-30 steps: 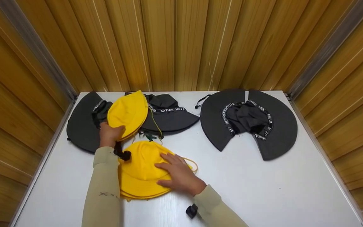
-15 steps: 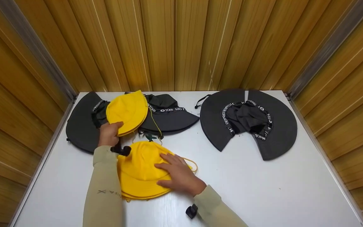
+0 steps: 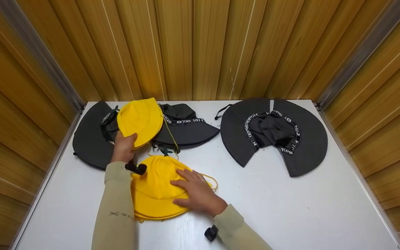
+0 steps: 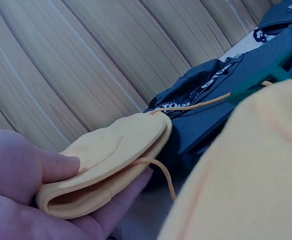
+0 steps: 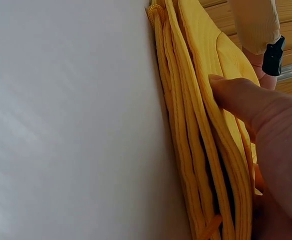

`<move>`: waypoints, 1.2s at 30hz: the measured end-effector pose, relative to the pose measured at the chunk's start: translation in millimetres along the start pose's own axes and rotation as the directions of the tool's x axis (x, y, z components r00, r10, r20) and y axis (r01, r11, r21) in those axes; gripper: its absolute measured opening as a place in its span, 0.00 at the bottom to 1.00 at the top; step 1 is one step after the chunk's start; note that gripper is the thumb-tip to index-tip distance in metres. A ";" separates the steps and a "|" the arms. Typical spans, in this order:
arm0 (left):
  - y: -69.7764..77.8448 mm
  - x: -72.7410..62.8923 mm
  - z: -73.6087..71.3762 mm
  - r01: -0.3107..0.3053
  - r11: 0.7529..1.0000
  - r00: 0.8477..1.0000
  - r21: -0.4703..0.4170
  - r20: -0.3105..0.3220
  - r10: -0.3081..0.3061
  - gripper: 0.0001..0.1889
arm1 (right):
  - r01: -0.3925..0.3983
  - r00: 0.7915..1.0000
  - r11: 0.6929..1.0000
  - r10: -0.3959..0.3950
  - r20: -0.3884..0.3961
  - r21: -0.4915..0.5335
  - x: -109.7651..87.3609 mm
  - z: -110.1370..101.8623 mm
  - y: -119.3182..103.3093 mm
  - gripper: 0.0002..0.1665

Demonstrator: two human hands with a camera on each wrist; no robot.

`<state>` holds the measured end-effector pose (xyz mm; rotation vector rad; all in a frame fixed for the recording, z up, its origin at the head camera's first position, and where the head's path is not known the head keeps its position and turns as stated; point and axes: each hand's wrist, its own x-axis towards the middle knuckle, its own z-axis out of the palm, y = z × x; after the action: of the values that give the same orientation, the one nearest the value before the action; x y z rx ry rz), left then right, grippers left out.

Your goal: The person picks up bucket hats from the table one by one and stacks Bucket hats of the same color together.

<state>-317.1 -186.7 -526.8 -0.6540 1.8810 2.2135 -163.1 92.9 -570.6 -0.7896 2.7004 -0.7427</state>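
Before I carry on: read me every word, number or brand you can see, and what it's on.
"TORI": band of the middle dark hat; the rest is blurred.
"TORN", as it appears: band of the right-hand dark hat; the rest is too small to trust.
Left-hand dark hat: lettering unreadable.
Left sleeve: an "X"-like mark, then unclear letters.
Held yellow hat, stacked yellow hats: none visible.

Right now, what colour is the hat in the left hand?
Yellow; the held hat shows best in the head view.
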 end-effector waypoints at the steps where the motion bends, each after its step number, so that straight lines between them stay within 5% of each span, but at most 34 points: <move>1: 0.4 -0.9 0.6 -0.022 1.000 1.000 0.020 -0.002 0.022 0.34 | 0.002 1.000 1.000 -0.002 -0.001 0.001 0.0 0.4 0.5 0.35; 5: 3.9 -7.3 4.3 -0.145 0.986 0.989 0.085 0.013 0.144 0.32 | 0.011 1.000 1.000 -0.010 -0.010 0.009 -0.1 0.2 1.0 0.35; 10: 14.5 -22.2 11.2 -0.300 0.934 0.954 0.194 0.066 0.293 0.31 | 0.018 1.000 0.999 -0.018 -0.014 0.028 -0.8 -2.8 -1.2 0.35; 16: 30.2 -42.9 25.2 -0.397 0.894 0.915 0.209 0.168 0.367 0.30 | 0.025 1.000 0.995 -0.026 0.011 0.098 -1.2 -8.7 1.7 0.36; 21: 41.0 -60.3 40.1 -0.468 0.863 0.872 0.190 0.256 0.417 0.26 | -0.011 1.000 0.946 0.013 -0.005 0.324 -2.4 -15.6 6.7 0.38; 24: 46.6 -72.5 48.8 -0.521 0.827 0.839 0.211 0.308 0.449 0.26 | -0.036 0.997 0.874 0.064 -0.041 0.485 -2.4 -23.9 9.2 0.39; 27: 50.8 -85.9 56.9 -0.555 0.802 0.809 0.220 0.365 0.460 0.26 | -0.019 0.990 0.767 0.105 -0.095 0.641 -1.9 -34.4 13.0 0.41; 30: 53.5 -98.4 63.4 -0.565 0.793 0.792 0.229 0.419 0.443 0.26 | 0.035 0.973 0.608 0.160 -0.166 0.793 -1.0 -47.9 17.2 0.41; 33: 54.5 -108.5 69.0 -0.569 0.785 0.779 0.244 0.467 0.419 0.24 | 0.124 0.939 0.476 0.228 -0.258 0.871 1.0 -65.0 20.7 0.41; 36: 54.3 -115.0 73.5 -0.605 0.754 0.744 0.254 0.518 0.422 0.24 | 0.230 0.891 0.365 0.293 -0.346 0.902 4.1 -83.7 22.8 0.42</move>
<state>-252.5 -108.2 -420.8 0.4829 2.3485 1.8727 -205.8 141.1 -512.3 -0.2203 1.9075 -2.3992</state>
